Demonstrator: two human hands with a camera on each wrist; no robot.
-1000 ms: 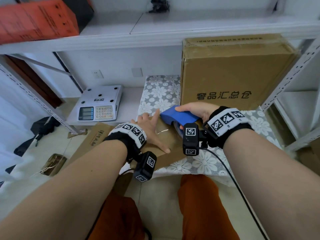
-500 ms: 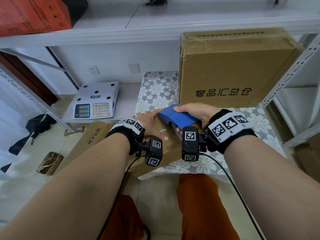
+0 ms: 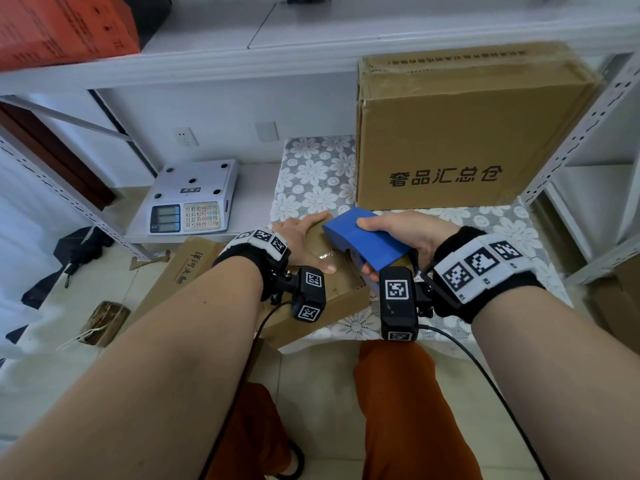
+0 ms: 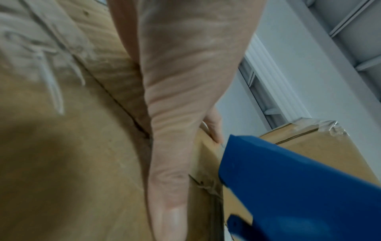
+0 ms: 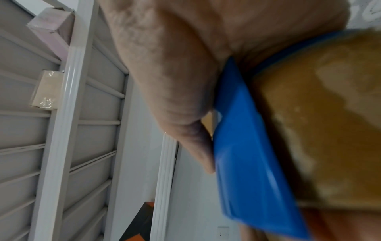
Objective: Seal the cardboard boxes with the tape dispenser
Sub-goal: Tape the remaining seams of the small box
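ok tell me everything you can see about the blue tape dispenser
The tape dispenser has a matte blue plastic shell, wedge-shaped with flat faces and angled edges. A brownish roll of tape sits inside it. The right hand grips it from above, its nose tilted down and left over the small cardboard box, close beside the left hand lying flat on that box. Whether it touches the box is unclear.

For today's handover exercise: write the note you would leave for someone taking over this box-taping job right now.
Left hand: flat on the small cardboard box, fingers over its far edge.
Right hand: grips the blue tape dispenser, resting on the box top.
Small box lies on the floral cloth, overhanging its near edge; the big carton stands behind.
Done: clear tape shows near the left thumb.
Left: finishing this strip; whether more seams need tape cannot be told.
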